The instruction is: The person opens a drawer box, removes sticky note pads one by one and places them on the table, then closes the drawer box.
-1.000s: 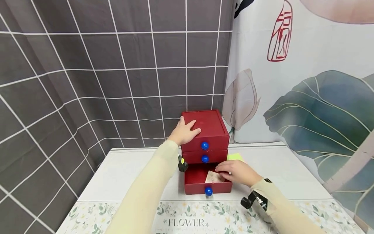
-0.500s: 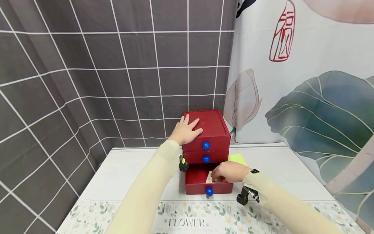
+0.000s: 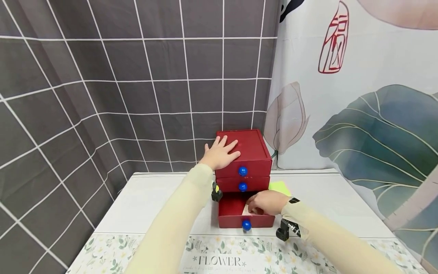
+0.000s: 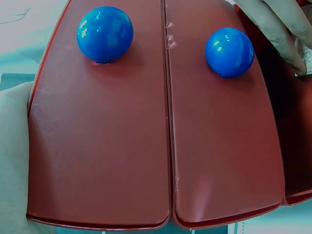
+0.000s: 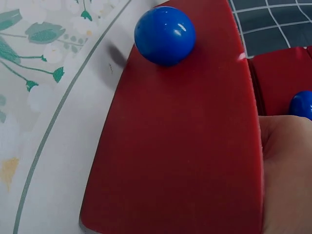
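A small red chest of drawers (image 3: 244, 163) with blue round knobs stands on the table, its bottom drawer (image 3: 230, 221) pulled out. My left hand (image 3: 220, 153) rests with fingers spread on the top left edge of the chest. Inside that bottom drawer, my right hand (image 3: 268, 203) reaches down with curled fingers and pinches a pale patterned piece of paper (image 3: 246, 210). Its left part shows in the head view; the rest is hidden under the hand. In the left wrist view the right fingers (image 4: 280, 41) are at the whitish paper (image 4: 307, 58).
Behind the right hand lies a yellow-green sheet (image 3: 280, 187) on the white table (image 3: 164, 201), beside the chest. A floral cloth strip (image 3: 219, 262) printed FLOWER runs along the front. A dark grid curtain (image 3: 164, 95) hangs behind.
My right hand has moved left and further into the drawer, fingers curling down over the patterned paper. My left hand stays on the chest's top.
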The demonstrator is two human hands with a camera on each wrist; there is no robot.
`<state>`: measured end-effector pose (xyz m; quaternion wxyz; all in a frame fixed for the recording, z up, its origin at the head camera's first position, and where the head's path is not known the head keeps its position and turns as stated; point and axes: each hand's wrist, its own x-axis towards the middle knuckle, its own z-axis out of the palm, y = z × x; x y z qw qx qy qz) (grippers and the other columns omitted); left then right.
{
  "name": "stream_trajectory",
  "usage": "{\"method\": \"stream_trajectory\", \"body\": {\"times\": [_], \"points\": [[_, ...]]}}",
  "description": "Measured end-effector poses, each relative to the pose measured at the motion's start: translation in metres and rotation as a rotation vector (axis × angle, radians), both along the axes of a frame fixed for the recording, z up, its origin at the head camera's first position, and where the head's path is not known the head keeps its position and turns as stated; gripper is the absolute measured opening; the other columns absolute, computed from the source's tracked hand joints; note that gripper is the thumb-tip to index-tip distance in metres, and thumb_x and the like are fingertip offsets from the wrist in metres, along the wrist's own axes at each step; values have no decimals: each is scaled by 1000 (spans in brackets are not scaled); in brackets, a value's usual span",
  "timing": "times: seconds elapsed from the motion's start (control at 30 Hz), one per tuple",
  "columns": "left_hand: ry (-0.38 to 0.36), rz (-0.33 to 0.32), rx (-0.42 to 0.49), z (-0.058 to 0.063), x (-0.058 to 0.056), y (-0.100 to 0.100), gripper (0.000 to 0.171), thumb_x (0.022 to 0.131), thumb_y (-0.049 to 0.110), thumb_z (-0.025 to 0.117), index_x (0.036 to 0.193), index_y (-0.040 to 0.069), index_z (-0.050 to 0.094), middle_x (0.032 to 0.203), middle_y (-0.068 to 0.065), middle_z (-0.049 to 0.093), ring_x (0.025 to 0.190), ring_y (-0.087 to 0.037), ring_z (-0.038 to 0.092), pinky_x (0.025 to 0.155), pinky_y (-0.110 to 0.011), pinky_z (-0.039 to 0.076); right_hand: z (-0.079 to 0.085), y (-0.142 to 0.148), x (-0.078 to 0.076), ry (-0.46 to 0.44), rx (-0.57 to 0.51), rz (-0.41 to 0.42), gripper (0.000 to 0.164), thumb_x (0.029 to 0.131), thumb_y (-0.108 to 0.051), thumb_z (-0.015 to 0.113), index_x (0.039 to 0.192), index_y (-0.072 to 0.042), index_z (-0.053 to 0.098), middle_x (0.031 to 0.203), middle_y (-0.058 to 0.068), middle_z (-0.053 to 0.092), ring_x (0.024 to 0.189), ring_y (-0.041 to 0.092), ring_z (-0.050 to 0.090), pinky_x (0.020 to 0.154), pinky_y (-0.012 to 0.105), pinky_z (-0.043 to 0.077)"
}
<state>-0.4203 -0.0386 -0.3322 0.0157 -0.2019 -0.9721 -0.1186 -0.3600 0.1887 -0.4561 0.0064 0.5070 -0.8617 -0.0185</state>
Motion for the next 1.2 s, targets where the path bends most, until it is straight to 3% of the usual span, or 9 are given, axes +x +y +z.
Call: {"method": "stream_trajectory", "body": {"times": [0.27,0.5,0.93,1.07,1.2], "points": [[-9,0,3,-1,0,-2,65,100,66,35,160,41,27,170,-4,13,156,-34,0,114,-74,7,-2,-5,-2,92,77,-15,28,84,-4,77,105,-22,73,107,-9,71,92,8,66,80,21,53],[-12,-5,11,-3,-1,-1,65,100,65,35,159,40,28,170,-5,13,156,-34,1,114,-74,5,-5,-10,-4,132,98,-12,22,81,-5,79,86,-24,69,74,-15,60,64,3,51,60,17,44],[-22,-4,-4,2,-1,1,65,99,66,34,159,41,27,169,-5,18,156,-35,0,115,-73,4,-12,-9,-1,349,154,-34,14,88,-13,75,80,-24,74,70,-7,68,58,9,60,56,21,49],[-22,-4,-3,3,0,1,65,100,66,34,159,41,27,169,-5,18,156,-35,0,115,-72,4,-11,-9,-1,341,120,-23,16,86,-10,76,79,-24,74,70,-8,69,59,8,61,55,20,48],[-18,-4,-10,2,-1,1,65,100,66,34,159,40,28,169,-5,18,156,-35,1,116,-72,5,-12,-6,-3,278,62,-22,13,88,-13,74,78,-21,72,70,-8,69,59,9,62,55,22,49]]}}
